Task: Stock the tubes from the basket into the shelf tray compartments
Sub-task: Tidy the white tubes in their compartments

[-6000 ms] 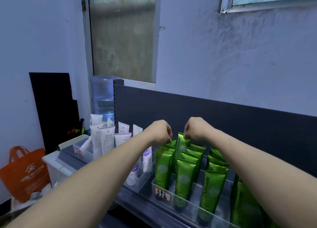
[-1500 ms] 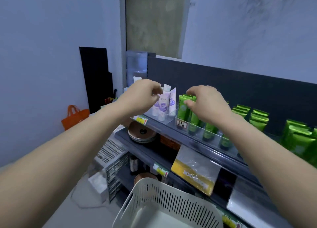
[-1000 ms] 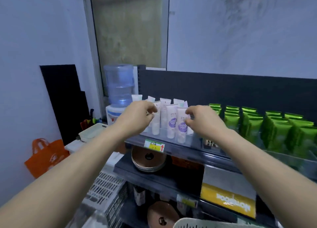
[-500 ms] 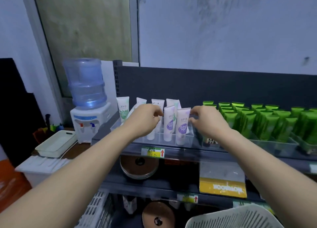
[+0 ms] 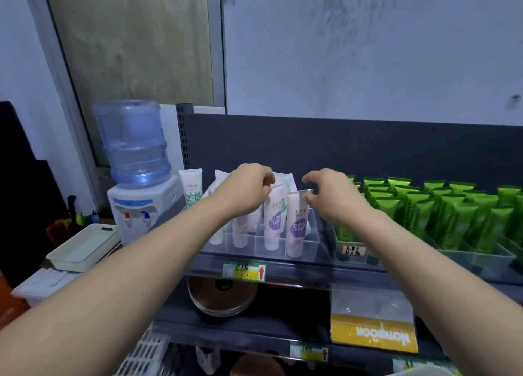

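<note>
White tubes with purple labels stand upright in a clear divided tray (image 5: 300, 252) on the top shelf. My left hand (image 5: 249, 190) pinches the top crimp of one purple-label tube (image 5: 273, 220) in a front compartment. Beside it, my right hand (image 5: 331, 197) hovers with curled fingers over a second purple-label tube (image 5: 297, 223); the thumb touches its top corner and the forefinger is lifted just above. A white tube with green print (image 5: 193, 190) stands at the tray's far left. Only a sliver of the white basket (image 5: 424, 372) shows at the bottom right.
Rows of green tubes (image 5: 452, 214) fill the trays to the right. A water dispenser (image 5: 135, 163) and a white tub (image 5: 85, 245) stand to the left. Lower shelves hold round brown discs (image 5: 223, 293) and a yellow packet (image 5: 373, 339). A white crate (image 5: 147, 353) sits below.
I turned from the green tubes to the white and purple ones and came closer. The right forefinger has lifted off its tube top; the left hand still pinches its tube.
</note>
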Motion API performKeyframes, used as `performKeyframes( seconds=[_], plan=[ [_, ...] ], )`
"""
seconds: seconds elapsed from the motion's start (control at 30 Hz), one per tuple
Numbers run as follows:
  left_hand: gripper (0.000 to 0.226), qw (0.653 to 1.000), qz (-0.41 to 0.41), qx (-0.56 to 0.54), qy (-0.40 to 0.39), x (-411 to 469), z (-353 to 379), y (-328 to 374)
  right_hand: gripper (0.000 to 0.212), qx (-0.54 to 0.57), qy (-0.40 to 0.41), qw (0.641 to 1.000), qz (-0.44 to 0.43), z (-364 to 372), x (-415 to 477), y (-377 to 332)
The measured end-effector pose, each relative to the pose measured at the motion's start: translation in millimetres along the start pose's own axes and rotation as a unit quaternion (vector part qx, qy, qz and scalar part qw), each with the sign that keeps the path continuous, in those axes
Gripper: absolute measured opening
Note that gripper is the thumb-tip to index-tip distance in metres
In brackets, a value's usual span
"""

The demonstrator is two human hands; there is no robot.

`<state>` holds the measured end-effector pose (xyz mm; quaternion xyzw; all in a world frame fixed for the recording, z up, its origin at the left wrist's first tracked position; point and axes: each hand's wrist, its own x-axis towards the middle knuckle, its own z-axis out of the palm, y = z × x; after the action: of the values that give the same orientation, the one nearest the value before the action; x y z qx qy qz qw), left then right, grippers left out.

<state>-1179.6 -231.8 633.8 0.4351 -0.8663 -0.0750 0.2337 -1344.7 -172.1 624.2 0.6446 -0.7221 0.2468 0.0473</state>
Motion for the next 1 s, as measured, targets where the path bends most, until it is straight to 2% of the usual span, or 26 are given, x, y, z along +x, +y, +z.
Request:
performKeyframes(
  seconds=[0.1, 0.2, 0.33, 0.53, 0.63, 0.73, 0.83, 0.9, 1.0],
  plan=[
    [0.023, 0.999, -0.015, 0.032, -0.016, 21, 11, -1, 0.031, -0.003, -0.033, 0.999, -0.017, 7, 13, 7],
    [0.009, 0.997, -0.034, 0.063, -0.035, 35, 20, -2, 0.032, -0.010, -0.071, 0.997, -0.024, 12, 21, 8],
    [0.020, 0.995, -0.031, 0.068, -0.062, 47, 28, -7, 0.030, 0.002, -0.097, 0.995, -0.005, 16, 29, 11],
    [0.006, 0.995, 0.034, 0.037, -0.086, 59, 25, -20, 0.013, 0.025, -0.115, 0.992, 0.033, 16, 35, 12],
    [0.012, 0.990, 0.071, 0.021, -0.124, 61, 15, -26, 0.011, 0.009, -0.127, 0.990, 0.059, 11, 35, 3],
    [0.020, 0.981, 0.099, 0.008, -0.167, 64, 6, -33, 0.013, 0.022, -0.102, 0.990, 0.095, 1, 37, -5],
    [0.016, 0.971, 0.132, 0.016, -0.200, 65, 0, -35, 0.014, 0.027, -0.045, 0.991, 0.120, -5, 45, -10],
    [0.008, 0.969, 0.154, 0.010, -0.191, 66, -4, -33, 0.014, 0.023, -0.040, 0.991, 0.126, -6, 52, -12],
    [0.013, 0.974, 0.171, -0.001, -0.147, 69, -10, -29, 0.018, 0.012, -0.048, 0.991, 0.128, -5, 66, -11]
  ],
)
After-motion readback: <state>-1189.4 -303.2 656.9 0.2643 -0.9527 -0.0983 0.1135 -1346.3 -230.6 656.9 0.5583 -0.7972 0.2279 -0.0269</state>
